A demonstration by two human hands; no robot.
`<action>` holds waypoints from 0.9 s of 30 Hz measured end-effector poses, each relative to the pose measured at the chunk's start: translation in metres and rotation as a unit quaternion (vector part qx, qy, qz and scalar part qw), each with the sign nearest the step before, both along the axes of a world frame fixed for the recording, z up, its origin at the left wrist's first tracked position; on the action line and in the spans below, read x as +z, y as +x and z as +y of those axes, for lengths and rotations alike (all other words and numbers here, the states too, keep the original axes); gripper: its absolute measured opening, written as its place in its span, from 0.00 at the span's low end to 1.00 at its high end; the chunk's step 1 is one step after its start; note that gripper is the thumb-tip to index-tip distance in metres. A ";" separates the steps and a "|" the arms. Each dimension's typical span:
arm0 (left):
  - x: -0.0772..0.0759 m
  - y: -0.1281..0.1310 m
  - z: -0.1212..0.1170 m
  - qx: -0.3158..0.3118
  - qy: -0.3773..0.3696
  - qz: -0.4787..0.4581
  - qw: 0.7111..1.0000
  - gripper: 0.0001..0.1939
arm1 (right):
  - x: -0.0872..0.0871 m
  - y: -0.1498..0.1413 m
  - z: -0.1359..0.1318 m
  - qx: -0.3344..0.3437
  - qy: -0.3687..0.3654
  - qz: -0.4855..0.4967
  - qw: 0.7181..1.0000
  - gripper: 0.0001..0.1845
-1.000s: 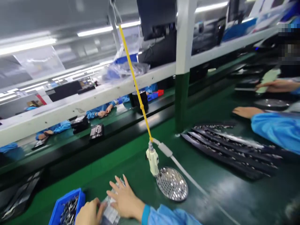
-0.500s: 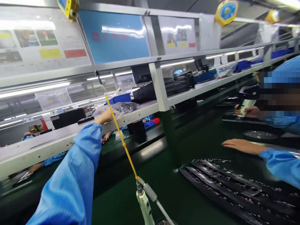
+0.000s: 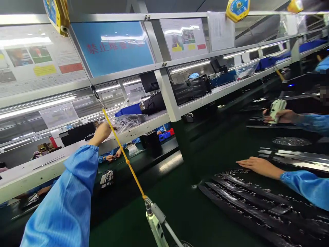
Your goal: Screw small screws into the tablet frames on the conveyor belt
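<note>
I count one of my two hands in view: the left hand point(image 3: 100, 133); the right hand is out of frame. My left hand is at the near end of a crumpled clear bag point(image 3: 128, 122) on the long white shelf point(image 3: 140, 131). Its fingertips are hidden, so I can't tell whether it is open, closed or gripping the bag, and I can't tell the state of my right.

I see one yellow cord point(image 3: 128, 162) with one pale hand tool point(image 3: 156, 228) hanging from it, three yellow hoists point(image 3: 238, 9) overhead and one blue sign point(image 3: 113, 48). Several dark strips point(image 3: 246, 202) lie on the green counter point(image 3: 197, 219), overlapping too much for a sure count. To the right, another person holds a second pale tool point(image 3: 277, 111) in one hand and rests the other near the strips.

A second ago both my hands were down by a blue bin, over small clear packets; now my left is up at the shelf, and the bin is out of view.

My left arm rises from the lower left, its blue sleeve point(image 3: 69, 192) slanting up and rightward, the wrist bent toward the bag.
</note>
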State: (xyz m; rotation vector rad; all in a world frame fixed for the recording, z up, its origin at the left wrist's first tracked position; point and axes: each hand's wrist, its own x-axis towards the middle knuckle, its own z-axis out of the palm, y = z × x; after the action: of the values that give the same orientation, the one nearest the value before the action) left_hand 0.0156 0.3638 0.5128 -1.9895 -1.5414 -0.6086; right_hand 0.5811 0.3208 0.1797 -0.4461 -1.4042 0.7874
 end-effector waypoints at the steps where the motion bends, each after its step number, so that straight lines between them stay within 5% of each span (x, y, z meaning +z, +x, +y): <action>1: -0.002 -0.008 -0.009 0.016 0.009 0.002 1.000 0.11 | 0.001 -0.005 -0.002 0.012 0.004 0.001 1.000 0.28; 4: -0.010 -0.031 -0.037 0.048 0.045 -0.002 0.998 0.16 | 0.000 -0.087 -0.025 0.033 -0.006 -0.035 0.999 0.24; 6: -0.017 -0.045 -0.056 0.061 0.070 -0.012 0.996 0.18 | -0.014 -0.199 -0.052 0.009 0.006 -0.108 0.994 0.34; 9: -0.032 -0.066 -0.093 0.028 0.132 -0.101 0.986 0.13 | -0.051 -0.387 -0.097 0.026 0.050 -0.304 0.951 0.19; 12: -0.060 -0.086 -0.146 -0.083 0.173 -0.273 0.943 0.11 | -0.086 -0.504 -0.128 0.063 0.033 -0.341 0.937 0.17; 15: -0.113 -0.099 -0.205 -0.129 0.125 -0.395 0.901 0.16 | -0.093 -0.534 -0.145 0.084 -0.052 -0.313 0.945 0.28; 17: -0.164 -0.103 -0.238 -0.117 0.051 -0.458 0.880 0.19 | -0.085 -0.526 -0.156 0.144 -0.186 -0.168 0.957 0.38; 19: -0.222 -0.105 -0.263 -0.094 -0.034 -0.532 0.841 0.23 | -0.073 -0.512 -0.170 0.230 -0.290 0.002 0.929 0.45; 21: -0.277 -0.107 -0.284 -0.056 -0.094 -0.604 0.790 0.26 | -0.063 -0.499 -0.186 0.250 -0.355 0.059 0.899 0.47; 24: -0.339 -0.111 -0.309 0.012 -0.113 -0.680 0.724 0.29 | -0.061 -0.488 -0.207 0.229 -0.436 -0.002 0.870 0.43; 27: -0.372 -0.116 -0.327 0.052 -0.110 -0.718 0.685 0.29 | -0.074 -0.486 -0.220 0.215 -0.501 -0.110 0.831 0.39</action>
State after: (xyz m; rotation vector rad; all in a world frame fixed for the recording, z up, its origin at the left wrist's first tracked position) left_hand -0.1003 0.0372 0.1405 -1.3469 -2.5472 -2.3807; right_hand 0.0946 0.1009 0.1059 -1.0684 -1.2104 1.9124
